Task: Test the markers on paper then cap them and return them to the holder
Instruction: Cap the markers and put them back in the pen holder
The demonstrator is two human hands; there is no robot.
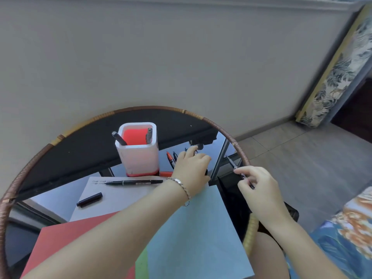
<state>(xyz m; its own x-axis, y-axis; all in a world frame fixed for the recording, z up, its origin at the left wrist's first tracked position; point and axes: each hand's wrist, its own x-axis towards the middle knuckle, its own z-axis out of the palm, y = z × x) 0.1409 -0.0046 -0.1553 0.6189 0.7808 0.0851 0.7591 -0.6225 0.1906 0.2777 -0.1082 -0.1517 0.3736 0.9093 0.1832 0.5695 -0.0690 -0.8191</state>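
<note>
A white holder (138,150) with a red inside stands at the back of the round glass table (60,137), with two dark markers in it. My right hand (255,188) pinches a thin black marker (234,167), tip pointing up and away. My left hand (191,168) reaches over loose markers (171,158), one red and one dark, lying right of the holder; its fingers curl down over them, and what they hold is hidden. An uncapped black marker (133,182) lies on the grey paper (112,200) beside faint test marks. A black cap (89,199) lies lower left on that sheet.
A light blue sheet (197,234), a red sheet (66,240) and a green sheet (142,264) overlap near me. The table has a woven rim (225,133). A beige wall rises behind it, with tiled floor and patterned fabric to the right.
</note>
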